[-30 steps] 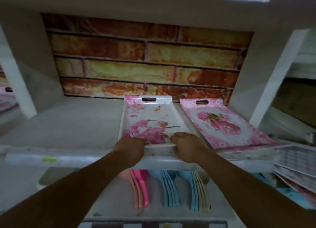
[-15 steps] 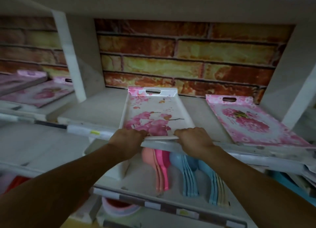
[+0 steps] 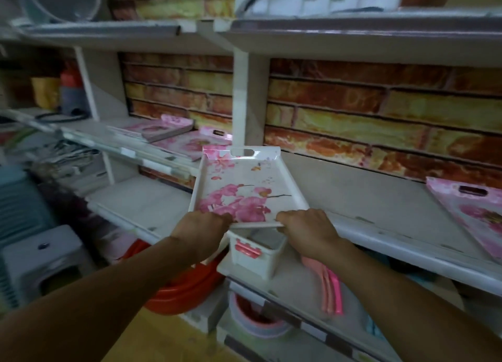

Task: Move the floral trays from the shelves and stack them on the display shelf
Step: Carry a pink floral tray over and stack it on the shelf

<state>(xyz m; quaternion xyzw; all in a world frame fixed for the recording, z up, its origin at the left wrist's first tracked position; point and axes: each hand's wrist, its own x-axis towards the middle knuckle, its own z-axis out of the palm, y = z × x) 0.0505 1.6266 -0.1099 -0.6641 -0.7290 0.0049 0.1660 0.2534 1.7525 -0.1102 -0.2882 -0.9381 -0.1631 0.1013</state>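
On the far left bay, a stack of floral trays (image 3: 152, 129) already lies on the display shelf (image 3: 114, 144), with another pink tray (image 3: 194, 144) flat just beside it to the right, so some stacking looks done. The left hand (image 3: 202, 225) and right hand (image 3: 305, 230) each curl over the near rim of the white floral tray (image 3: 239, 187), which is held out in front of the white upright post (image 3: 240, 100) between the bays. To reach the stack it likely has to pass left in front of that post and over the shelf's front lip; the space above the stack looks open. At the far right, one more pink floral tray (image 3: 472, 212) lies on the right shelf (image 3: 380, 206), not yet moved.
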